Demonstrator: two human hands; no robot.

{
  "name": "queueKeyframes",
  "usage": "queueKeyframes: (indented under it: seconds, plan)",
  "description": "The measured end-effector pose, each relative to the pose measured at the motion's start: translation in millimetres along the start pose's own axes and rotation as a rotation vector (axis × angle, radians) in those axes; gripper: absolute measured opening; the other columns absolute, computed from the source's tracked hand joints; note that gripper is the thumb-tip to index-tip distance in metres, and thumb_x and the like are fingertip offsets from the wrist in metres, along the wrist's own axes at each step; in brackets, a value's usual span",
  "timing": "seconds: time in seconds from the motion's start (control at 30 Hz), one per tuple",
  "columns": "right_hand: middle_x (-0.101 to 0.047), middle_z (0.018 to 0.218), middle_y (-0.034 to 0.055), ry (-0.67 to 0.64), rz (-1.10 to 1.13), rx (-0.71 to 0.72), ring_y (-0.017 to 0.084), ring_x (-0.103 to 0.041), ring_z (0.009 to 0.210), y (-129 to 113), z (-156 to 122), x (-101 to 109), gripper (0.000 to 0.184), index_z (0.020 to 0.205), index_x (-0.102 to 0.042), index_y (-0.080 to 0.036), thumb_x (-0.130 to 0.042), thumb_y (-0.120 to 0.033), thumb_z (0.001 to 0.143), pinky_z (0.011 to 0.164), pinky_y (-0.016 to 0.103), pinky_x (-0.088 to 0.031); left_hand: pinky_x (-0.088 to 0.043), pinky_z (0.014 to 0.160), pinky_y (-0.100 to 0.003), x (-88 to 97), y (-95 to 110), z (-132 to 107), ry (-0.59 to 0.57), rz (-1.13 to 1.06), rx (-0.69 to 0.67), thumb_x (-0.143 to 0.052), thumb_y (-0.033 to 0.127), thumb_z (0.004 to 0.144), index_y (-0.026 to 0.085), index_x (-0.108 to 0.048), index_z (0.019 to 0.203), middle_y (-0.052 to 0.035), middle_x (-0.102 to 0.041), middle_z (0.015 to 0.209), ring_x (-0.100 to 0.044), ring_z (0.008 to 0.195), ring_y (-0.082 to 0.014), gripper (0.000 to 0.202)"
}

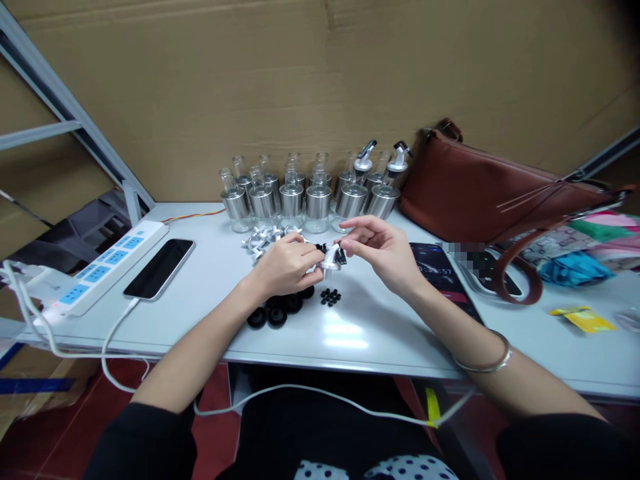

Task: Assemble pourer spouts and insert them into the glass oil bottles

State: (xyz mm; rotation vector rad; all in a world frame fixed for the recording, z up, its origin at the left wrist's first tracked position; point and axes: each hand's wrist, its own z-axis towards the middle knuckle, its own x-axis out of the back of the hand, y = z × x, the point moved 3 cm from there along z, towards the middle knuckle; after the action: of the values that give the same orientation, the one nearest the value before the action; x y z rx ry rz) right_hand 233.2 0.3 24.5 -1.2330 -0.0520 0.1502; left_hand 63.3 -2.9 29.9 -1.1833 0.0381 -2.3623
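Note:
My left hand (pixel 289 265) pinches a silver bottle pourer (pixel 331 259) above the middle of the table. The thumb and index finger of my right hand (pixel 384 252) close on the small black flap (pixel 342 253) at its spout, the other fingers loosely bent. Behind my left hand lies a heap of silver pourer parts (pixel 263 239). Black rubber rings (pixel 277 316) lie below that hand, partly hidden by it. Several tiny black pieces (pixel 331 297) are clustered just below the pourer.
Glass bottles with metal sleeves (pixel 319 200) stand in rows at the back, two topped with pourers (pixel 399 159). A brown bag (pixel 480 187), tablet (pixel 440 273) and yellow packet (pixel 584 319) lie right. Phone (pixel 160 269), power strip (pixel 107 267) and white cable (pixel 113 333) are left.

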Motion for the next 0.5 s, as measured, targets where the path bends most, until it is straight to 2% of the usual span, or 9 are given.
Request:
queueKeyframes:
  seconds: [0.13,0.23,0.3,0.4,0.5]
  plan:
    - [-0.064,0.071,-0.0023,-0.030,0.104,-0.104,0.011,-0.057,0.065,4.9,0.8,-0.9,0.031,0.090,-0.067,-0.022,-0.078,-0.038,0.066,0.066,0.028,-0.049,-0.043,0.068,-0.025,1.5,1.0,0.8,-0.006,-0.012,0.001,-0.038,0.016,0.088,0.016,-0.055,0.071,0.0016,-0.060,0.060,-0.050,0.052,-0.0112,0.025]
    - [-0.064,0.078,-0.0002,-0.111,0.236,-0.253,0.011,-0.057,0.068,11.0,0.1,-4.6,0.029,0.091,-0.069,-0.021,-0.071,-0.043,0.073,0.070,0.029,-0.049,-0.042,0.069,-0.026,2.4,1.7,1.5,-0.005,-0.019,0.002,-0.038,0.016,0.088,0.016,-0.055,0.072,0.0014,-0.061,0.061,-0.051,0.053,-0.0110,0.024]
    - [-0.061,0.076,0.0010,-0.185,0.274,-0.319,0.012,-0.056,0.069,13.4,-1.1,-7.9,0.026,0.087,-0.070,-0.019,-0.066,-0.043,0.077,0.069,0.030,-0.048,-0.042,0.068,-0.026,2.5,2.0,1.7,0.000,-0.026,0.001,-0.038,0.015,0.087,0.016,-0.054,0.071,0.0010,-0.061,0.061,-0.052,0.053,-0.0110,0.023]
    - [-0.056,0.068,0.0010,-0.255,0.287,-0.361,0.013,-0.052,0.066,14.4,-2.8,-11.7,0.027,0.081,-0.070,-0.018,-0.062,-0.044,0.081,0.065,0.030,-0.047,-0.042,0.068,-0.026,2.0,2.0,1.7,0.006,-0.026,0.003,-0.037,0.014,0.087,0.017,-0.054,0.071,0.0012,-0.062,0.061,-0.052,0.052,-0.0107,0.024]
    - [-0.053,0.065,0.0002,-0.268,0.312,-0.382,0.013,-0.049,0.063,14.2,-3.7,-13.2,0.028,0.079,-0.069,-0.019,-0.060,-0.045,0.081,0.062,0.029,-0.045,-0.043,0.067,-0.025,1.9,1.8,2.0,0.020,-0.019,0.001,-0.036,0.014,0.086,0.017,-0.053,0.069,0.0016,-0.062,0.060,-0.051,0.051,-0.0105,0.025]
